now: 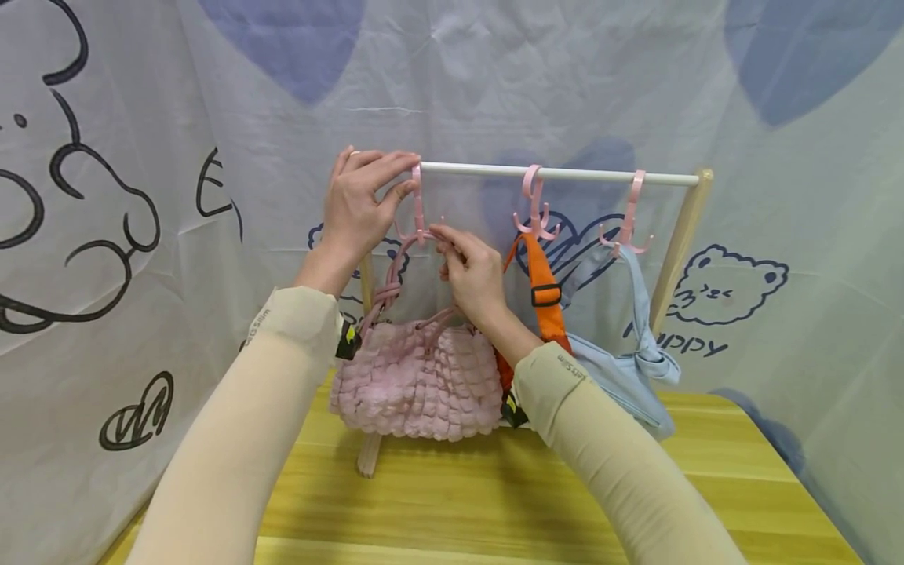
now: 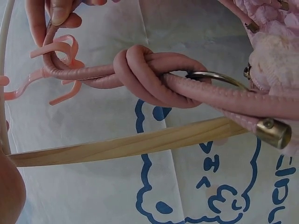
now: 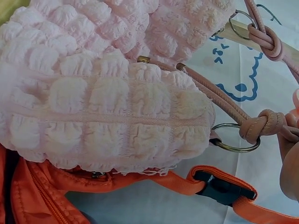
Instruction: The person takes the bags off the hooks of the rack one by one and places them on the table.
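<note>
Where the white rod [image 1: 480, 168] of a wooden-post garment rack [image 1: 681, 243] reaches its left end, one pink multi-prong hook [image 1: 417, 196] hangs, its top pinched between the thumb and fingers of the left hand [image 1: 363, 200].

Item one: handbag [image 1: 420, 384], pale pink, puffed bubble texture, below that hook and over the left part of the desk [image 1: 438, 510], toward the far edge. Fittings: a dusty-pink tubular strap [image 2: 98, 74], knotted near both ends, with a metal ring [image 3: 233, 149] showing at one knot. The right hand [image 1: 473, 271] grasps the strap near its top with thumb and fingertips; the strap lies against the prongs, though whether they bear its weight cannot be told.

Item two: orange bag [image 3: 28, 191], zipped, directly beside the handbag's right end. Its webbing strap [image 1: 542, 275], with black slider, runs up to the middle hook [image 1: 537, 212]; a black clip buckle [image 3: 222, 189] shows in the right wrist view.

Item three: light-blue bag [image 1: 621, 384], strap knotted, hung from the right hook [image 1: 632, 208], toward the desk's far right corner.

Backdrop: white cloth [image 1: 565, 78], printed with blue hearts and bear outlines.
</note>
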A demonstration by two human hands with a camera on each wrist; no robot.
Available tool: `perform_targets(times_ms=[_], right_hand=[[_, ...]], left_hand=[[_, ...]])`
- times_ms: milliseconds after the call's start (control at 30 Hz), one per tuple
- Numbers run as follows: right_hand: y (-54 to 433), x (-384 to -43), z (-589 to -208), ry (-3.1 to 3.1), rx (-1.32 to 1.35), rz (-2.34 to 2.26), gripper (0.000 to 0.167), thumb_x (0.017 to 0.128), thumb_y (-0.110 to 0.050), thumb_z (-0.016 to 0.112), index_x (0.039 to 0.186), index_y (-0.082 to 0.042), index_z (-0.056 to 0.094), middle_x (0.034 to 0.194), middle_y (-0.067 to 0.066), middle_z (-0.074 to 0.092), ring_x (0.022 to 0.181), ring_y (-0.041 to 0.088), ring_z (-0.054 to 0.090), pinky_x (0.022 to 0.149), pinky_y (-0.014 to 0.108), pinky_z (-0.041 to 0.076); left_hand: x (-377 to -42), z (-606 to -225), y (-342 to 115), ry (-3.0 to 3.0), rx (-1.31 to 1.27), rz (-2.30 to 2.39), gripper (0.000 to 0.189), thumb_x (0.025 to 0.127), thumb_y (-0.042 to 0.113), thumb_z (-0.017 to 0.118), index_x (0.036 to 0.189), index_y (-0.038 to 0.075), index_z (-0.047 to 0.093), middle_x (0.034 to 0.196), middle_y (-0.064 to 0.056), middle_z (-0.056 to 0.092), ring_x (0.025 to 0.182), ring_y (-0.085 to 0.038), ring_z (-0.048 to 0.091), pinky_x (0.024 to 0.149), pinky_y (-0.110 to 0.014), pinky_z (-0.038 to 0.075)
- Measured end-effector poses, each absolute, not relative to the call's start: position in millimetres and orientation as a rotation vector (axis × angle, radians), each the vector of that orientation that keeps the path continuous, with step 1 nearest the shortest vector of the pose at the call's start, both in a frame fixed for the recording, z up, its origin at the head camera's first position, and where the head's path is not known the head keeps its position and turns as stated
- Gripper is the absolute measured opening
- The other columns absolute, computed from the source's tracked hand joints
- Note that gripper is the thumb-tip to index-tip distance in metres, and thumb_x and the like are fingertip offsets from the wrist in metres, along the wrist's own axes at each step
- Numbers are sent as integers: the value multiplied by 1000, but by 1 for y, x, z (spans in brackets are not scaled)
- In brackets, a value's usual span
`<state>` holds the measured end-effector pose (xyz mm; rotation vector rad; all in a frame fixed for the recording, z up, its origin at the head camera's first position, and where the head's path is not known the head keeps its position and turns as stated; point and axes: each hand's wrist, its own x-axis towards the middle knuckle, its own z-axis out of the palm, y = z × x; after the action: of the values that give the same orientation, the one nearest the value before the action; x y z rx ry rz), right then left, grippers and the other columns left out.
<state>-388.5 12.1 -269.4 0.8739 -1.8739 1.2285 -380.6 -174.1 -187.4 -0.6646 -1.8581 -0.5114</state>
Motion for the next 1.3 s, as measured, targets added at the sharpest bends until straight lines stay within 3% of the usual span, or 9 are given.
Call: perform_targets(times_ms=[1300], right_hand=[[8,-390,-254,-1813,890,1207,25,104,-6,62,125,-5,76,94,13,72,64,20,69,61,31,60]], left_hand=[[-382,-188,-173,-1860,-644,-511,38,98,31,70,133,16,73,133,-4,71,125,-28,60,128,-49,18]])
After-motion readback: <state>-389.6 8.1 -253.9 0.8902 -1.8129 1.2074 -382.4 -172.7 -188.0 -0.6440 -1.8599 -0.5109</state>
